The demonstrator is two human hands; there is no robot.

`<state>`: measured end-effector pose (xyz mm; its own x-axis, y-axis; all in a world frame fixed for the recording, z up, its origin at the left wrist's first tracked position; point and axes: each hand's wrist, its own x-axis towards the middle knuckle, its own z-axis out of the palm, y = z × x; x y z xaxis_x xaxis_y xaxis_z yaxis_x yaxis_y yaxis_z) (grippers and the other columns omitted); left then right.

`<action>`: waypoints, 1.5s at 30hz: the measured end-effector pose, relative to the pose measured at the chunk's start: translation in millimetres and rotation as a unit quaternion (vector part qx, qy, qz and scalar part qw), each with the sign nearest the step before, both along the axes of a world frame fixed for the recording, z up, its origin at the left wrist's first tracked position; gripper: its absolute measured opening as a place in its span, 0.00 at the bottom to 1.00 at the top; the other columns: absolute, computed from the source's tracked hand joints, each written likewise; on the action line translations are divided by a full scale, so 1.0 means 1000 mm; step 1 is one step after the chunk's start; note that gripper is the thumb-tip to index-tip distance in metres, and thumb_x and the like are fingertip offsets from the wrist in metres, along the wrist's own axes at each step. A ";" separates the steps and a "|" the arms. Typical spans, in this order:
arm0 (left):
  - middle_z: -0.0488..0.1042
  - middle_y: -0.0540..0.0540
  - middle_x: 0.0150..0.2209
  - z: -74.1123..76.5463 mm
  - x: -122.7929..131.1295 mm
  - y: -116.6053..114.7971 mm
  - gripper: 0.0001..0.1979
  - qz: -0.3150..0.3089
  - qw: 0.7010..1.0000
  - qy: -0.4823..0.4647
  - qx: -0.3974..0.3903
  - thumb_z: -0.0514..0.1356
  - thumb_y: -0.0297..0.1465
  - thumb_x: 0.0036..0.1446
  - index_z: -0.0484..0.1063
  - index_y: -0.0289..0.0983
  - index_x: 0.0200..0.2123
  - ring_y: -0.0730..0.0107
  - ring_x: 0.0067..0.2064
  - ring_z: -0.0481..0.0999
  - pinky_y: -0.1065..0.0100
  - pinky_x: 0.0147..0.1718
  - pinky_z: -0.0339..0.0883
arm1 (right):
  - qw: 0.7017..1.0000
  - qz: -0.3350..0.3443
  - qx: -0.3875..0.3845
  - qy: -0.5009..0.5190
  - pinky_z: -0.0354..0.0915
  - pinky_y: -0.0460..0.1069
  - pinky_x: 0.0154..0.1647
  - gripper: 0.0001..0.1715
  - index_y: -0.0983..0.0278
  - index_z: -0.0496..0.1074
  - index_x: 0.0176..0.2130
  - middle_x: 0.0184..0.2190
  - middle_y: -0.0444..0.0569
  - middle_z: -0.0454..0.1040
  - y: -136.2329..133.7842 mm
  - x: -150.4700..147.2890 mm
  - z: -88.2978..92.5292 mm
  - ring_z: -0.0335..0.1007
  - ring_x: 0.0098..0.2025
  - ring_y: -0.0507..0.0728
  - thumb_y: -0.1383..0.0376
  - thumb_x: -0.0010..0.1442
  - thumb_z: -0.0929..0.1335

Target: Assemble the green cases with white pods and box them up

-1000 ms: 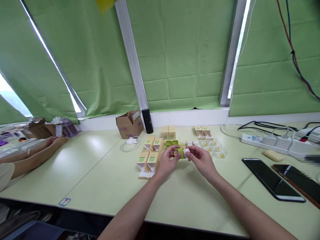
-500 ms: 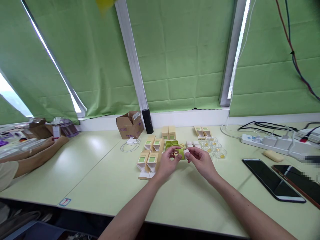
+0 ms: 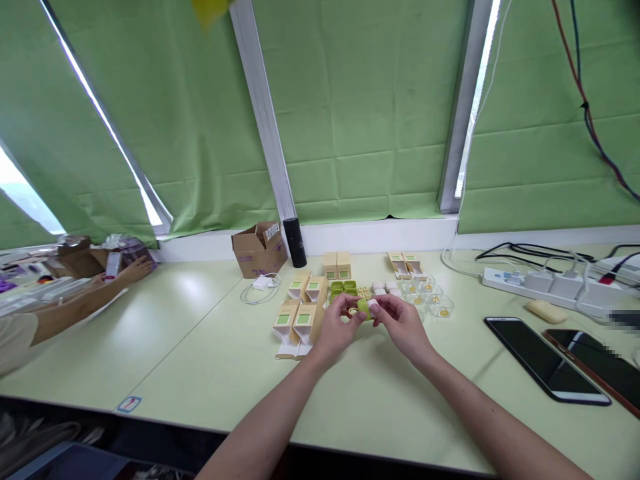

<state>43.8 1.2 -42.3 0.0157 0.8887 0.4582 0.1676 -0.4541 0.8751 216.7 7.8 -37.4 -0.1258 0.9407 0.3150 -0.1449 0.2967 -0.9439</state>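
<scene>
Between my hands is a small green holder [image 3: 363, 308], gripped by the fingers of my left hand [image 3: 341, 322]. My right hand [image 3: 397, 319] pinches a small white block [image 3: 373, 307] against the holder's right side; whether it sits inside cannot be made out. Just behind my hands stand more green holders [image 3: 344, 287], several white blocks [image 3: 385, 287] and tiny yellow pieces [image 3: 364, 291]. Clear plastic cups [image 3: 440, 305] with yellow centres lie to the right of these. Open cartons [image 3: 305, 319] with green windows stand left of my left hand.
Closed cartons [image 3: 337, 265] and flat ones [image 3: 406, 265] stand farther back. A cardboard box [image 3: 260, 250], a black cylinder [image 3: 295, 243] and a white cable [image 3: 263, 285] are left. Right are a phone [image 3: 545, 360], a soap-like bar [image 3: 546, 311] and a power strip [image 3: 545, 285]. A co-worker's arm [image 3: 85, 300] reaches in at far left.
The green holder has tilted slightly in my hands, the white block still against it. At far left, the co-worker's arm has reached farther out, toward the things by the wall.
</scene>
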 end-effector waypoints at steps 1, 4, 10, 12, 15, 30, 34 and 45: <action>0.79 0.42 0.42 0.000 0.000 0.000 0.19 0.001 1.000 -0.001 -0.001 0.72 0.44 0.56 0.78 0.38 0.43 0.60 0.42 0.76 0.62 0.43 0.68 | 1.000 0.000 -0.001 0.001 0.72 0.55 0.34 0.30 0.62 0.78 0.38 0.31 0.49 0.80 0.000 0.000 0.000 0.74 0.29 0.57 0.40 0.53 0.77; 0.79 0.42 0.42 -0.001 0.001 0.000 0.19 -0.001 1.000 -0.001 -0.007 0.72 0.45 0.56 0.78 0.38 0.43 0.61 0.41 0.76 0.63 0.41 0.68 | 1.000 -0.001 0.000 0.003 0.73 0.55 0.34 0.29 0.62 0.78 0.38 0.31 0.49 0.80 0.000 -0.001 -0.001 0.74 0.29 0.58 0.40 0.53 0.77; 0.79 0.41 0.41 -0.004 0.003 0.002 0.20 -0.015 1.000 0.007 -0.006 0.70 0.48 0.58 0.76 0.37 0.42 0.61 0.41 0.77 0.62 0.42 0.69 | 1.000 0.001 -0.011 0.009 0.73 0.54 0.32 0.30 0.63 0.78 0.37 0.30 0.49 0.80 0.002 -0.001 -0.002 0.74 0.28 0.57 0.40 0.52 0.77; 0.78 0.40 0.43 -0.006 0.002 0.003 0.21 -0.009 1.000 0.018 -0.002 0.69 0.49 0.59 0.76 0.37 0.44 0.59 0.43 0.77 0.61 0.43 0.70 | 1.000 -0.003 -0.008 0.009 0.73 0.53 0.31 0.31 0.63 0.79 0.39 0.29 0.48 0.79 0.001 -0.001 -0.002 0.74 0.28 0.56 0.40 0.52 0.77; 0.78 0.39 0.46 -0.007 0.001 0.003 0.23 0.000 0.999 0.043 0.006 0.65 0.50 0.62 0.76 0.38 0.48 0.58 0.46 0.78 0.59 0.46 0.71 | 1.000 -0.008 0.002 0.003 0.75 0.54 0.32 0.34 0.63 0.80 0.47 0.30 0.47 0.80 0.000 0.000 -0.001 0.75 0.28 0.56 0.41 0.54 0.77; 0.63 0.37 0.65 -0.004 0.005 -0.014 0.28 0.008 0.977 0.179 0.112 0.64 0.36 0.66 0.62 0.45 0.66 0.52 0.61 0.70 0.54 0.52 0.74 | 0.998 -0.019 -0.030 0.044 0.78 0.53 0.34 0.35 0.64 0.75 0.41 0.31 0.48 0.80 -0.001 -0.003 -0.001 0.79 0.31 0.57 0.40 0.49 0.79; 0.63 0.37 0.65 -0.008 0.007 -0.013 0.25 0.003 0.981 0.157 0.109 0.60 0.35 0.69 0.63 0.45 0.67 0.54 0.61 0.71 0.56 0.51 0.76 | 0.997 0.006 -0.049 0.062 0.80 0.55 0.34 0.34 0.63 0.73 0.38 0.30 0.47 0.80 -0.002 -0.005 0.000 0.79 0.29 0.57 0.41 0.48 0.79; 0.75 0.34 0.57 -0.002 0.007 -0.006 0.30 -0.070 0.996 -0.052 -0.015 0.63 0.44 0.67 0.66 0.37 0.67 0.60 0.46 0.80 0.58 0.47 0.78 | 0.995 -0.040 0.063 -0.070 0.77 0.54 0.34 0.23 0.63 0.74 0.44 0.39 0.53 0.80 -0.004 -0.001 -0.006 0.78 0.36 0.59 0.47 0.62 0.74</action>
